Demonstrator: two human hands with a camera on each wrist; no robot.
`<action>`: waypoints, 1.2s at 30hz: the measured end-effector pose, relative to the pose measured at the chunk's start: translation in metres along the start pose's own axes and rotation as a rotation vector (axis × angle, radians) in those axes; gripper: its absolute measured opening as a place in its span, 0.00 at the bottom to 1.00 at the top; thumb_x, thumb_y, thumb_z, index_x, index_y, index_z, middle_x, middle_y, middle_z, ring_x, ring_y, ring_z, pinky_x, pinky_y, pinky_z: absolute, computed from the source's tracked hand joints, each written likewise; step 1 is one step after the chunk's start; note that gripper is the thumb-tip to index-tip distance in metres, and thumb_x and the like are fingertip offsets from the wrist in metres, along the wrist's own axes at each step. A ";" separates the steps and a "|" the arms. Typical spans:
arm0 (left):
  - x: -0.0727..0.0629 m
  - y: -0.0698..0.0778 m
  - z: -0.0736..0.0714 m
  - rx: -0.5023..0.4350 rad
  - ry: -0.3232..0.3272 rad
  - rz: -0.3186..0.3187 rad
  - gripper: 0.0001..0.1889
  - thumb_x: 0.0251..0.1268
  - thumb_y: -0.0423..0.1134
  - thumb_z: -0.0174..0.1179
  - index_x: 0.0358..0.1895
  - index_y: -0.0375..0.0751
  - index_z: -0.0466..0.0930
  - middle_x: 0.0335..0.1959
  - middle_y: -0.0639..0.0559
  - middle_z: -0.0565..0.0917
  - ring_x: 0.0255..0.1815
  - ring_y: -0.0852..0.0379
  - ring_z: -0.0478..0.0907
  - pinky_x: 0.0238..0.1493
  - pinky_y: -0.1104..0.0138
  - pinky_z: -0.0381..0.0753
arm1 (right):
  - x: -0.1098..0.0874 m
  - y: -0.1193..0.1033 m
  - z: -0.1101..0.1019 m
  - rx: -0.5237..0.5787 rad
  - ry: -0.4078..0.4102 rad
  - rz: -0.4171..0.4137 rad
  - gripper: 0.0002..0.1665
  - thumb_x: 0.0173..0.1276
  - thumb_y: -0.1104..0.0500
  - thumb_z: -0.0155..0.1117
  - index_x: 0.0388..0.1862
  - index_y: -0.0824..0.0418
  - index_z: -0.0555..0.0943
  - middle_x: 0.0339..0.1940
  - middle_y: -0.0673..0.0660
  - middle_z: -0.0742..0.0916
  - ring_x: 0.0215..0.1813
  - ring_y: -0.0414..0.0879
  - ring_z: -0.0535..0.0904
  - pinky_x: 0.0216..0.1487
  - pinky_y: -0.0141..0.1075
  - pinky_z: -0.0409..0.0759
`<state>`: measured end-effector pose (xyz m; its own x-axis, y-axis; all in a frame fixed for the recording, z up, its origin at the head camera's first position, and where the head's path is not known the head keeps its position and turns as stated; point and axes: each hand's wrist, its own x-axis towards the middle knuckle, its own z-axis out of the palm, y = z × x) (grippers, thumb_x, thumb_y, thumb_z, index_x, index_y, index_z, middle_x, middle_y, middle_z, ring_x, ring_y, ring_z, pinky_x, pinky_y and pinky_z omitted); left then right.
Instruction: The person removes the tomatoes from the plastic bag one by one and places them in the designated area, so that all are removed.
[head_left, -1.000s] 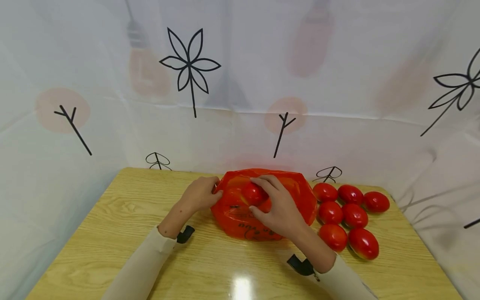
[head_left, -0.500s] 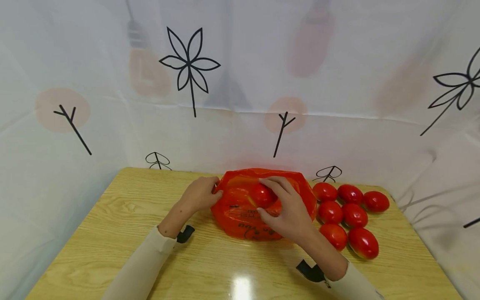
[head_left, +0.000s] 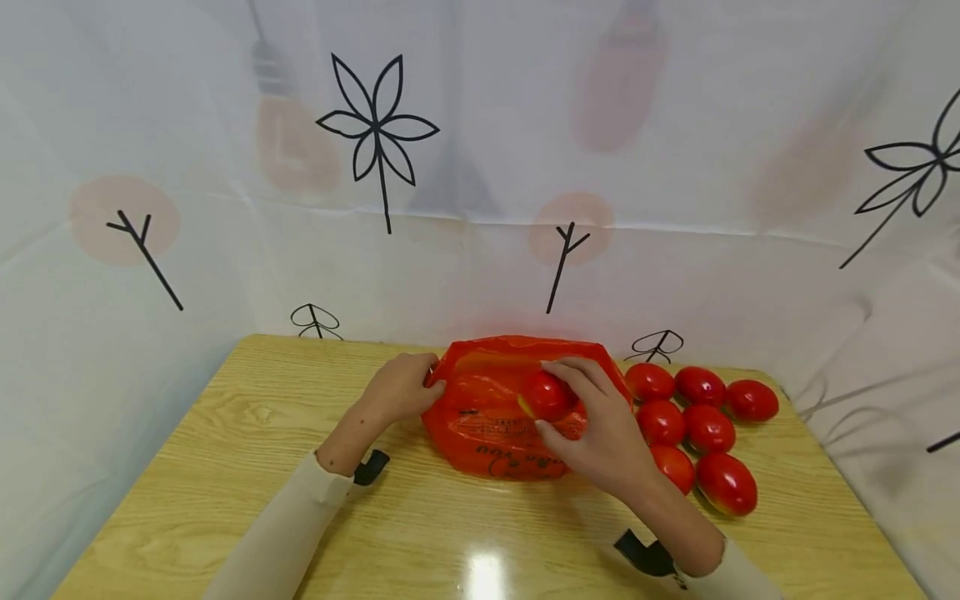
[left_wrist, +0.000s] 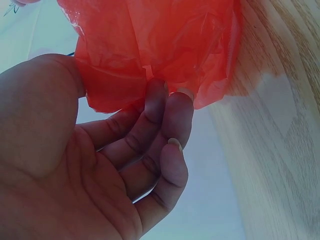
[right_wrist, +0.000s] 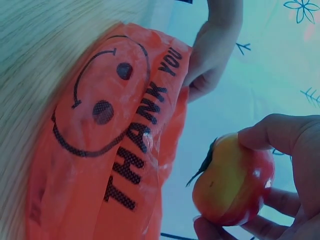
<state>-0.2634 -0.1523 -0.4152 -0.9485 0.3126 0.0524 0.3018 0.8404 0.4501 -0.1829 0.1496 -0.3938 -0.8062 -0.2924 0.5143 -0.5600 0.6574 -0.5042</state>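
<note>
A red plastic bag (head_left: 480,457) lies on the table with its mouth open; the right wrist view shows a smiley face and "THANK YOU" printed on the bag (right_wrist: 85,175). My left hand (head_left: 401,387) holds the left edge of its mouth. In the left wrist view, thumb and fingers pinch the thin plastic (left_wrist: 160,45). Above the bag's right part, my right hand (head_left: 603,437) grips a red and yellow apple (head_left: 546,395) between thumb and fingers. A dark leaf and stem show on that apple (right_wrist: 232,182) in the right wrist view. What lies deeper in the bag is hidden.
Several red apples (head_left: 708,431) sit in loose rows to the right of the bag, close to my right hand. The wooden table (head_left: 247,450) ends at a patterned white cloth (head_left: 480,275) behind and at both sides.
My right hand has drawn the apple to the right across the bag's mouth. My left hand stays at the bag's left edge.
</note>
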 end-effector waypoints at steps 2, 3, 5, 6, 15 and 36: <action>0.000 0.000 0.000 0.001 -0.001 0.002 0.10 0.73 0.42 0.66 0.48 0.40 0.82 0.30 0.53 0.81 0.28 0.53 0.75 0.29 0.65 0.77 | -0.001 0.001 -0.003 0.000 0.007 0.005 0.40 0.57 0.61 0.83 0.70 0.56 0.79 0.66 0.53 0.79 0.61 0.52 0.82 0.53 0.51 0.88; 0.001 0.000 0.000 0.000 -0.001 0.003 0.10 0.73 0.42 0.66 0.48 0.40 0.82 0.30 0.53 0.81 0.28 0.53 0.75 0.29 0.65 0.77 | -0.001 0.002 -0.004 0.000 0.012 0.005 0.40 0.57 0.61 0.83 0.70 0.56 0.79 0.66 0.53 0.80 0.61 0.53 0.82 0.53 0.52 0.88; 0.001 0.001 -0.001 0.000 -0.002 0.004 0.10 0.73 0.42 0.66 0.48 0.40 0.82 0.30 0.53 0.81 0.28 0.53 0.75 0.29 0.65 0.77 | -0.003 0.003 -0.007 -0.006 0.020 0.006 0.41 0.57 0.62 0.83 0.70 0.57 0.79 0.66 0.54 0.80 0.60 0.54 0.82 0.52 0.53 0.88; 0.001 0.001 -0.001 0.001 -0.002 0.005 0.10 0.73 0.42 0.66 0.48 0.40 0.82 0.30 0.53 0.81 0.28 0.53 0.75 0.29 0.65 0.77 | -0.004 0.004 -0.008 -0.011 0.021 0.009 0.41 0.56 0.62 0.83 0.70 0.56 0.79 0.66 0.54 0.80 0.60 0.54 0.82 0.52 0.53 0.88; 0.001 0.000 0.000 0.000 -0.008 -0.006 0.11 0.73 0.42 0.66 0.49 0.40 0.82 0.32 0.52 0.82 0.29 0.53 0.76 0.30 0.65 0.78 | -0.014 0.010 -0.019 -0.043 0.003 0.080 0.44 0.55 0.63 0.84 0.71 0.52 0.78 0.68 0.53 0.79 0.64 0.55 0.80 0.53 0.56 0.87; 0.000 0.000 -0.001 -0.014 -0.005 -0.016 0.11 0.73 0.41 0.66 0.50 0.40 0.83 0.31 0.53 0.82 0.29 0.54 0.76 0.30 0.65 0.79 | -0.040 0.031 -0.054 -0.128 0.033 0.155 0.46 0.52 0.65 0.85 0.71 0.56 0.77 0.66 0.56 0.79 0.62 0.57 0.79 0.49 0.58 0.88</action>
<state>-0.2639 -0.1530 -0.4145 -0.9527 0.3012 0.0400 0.2848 0.8394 0.4629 -0.1582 0.2194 -0.3925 -0.8727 -0.1593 0.4615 -0.3996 0.7762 -0.4877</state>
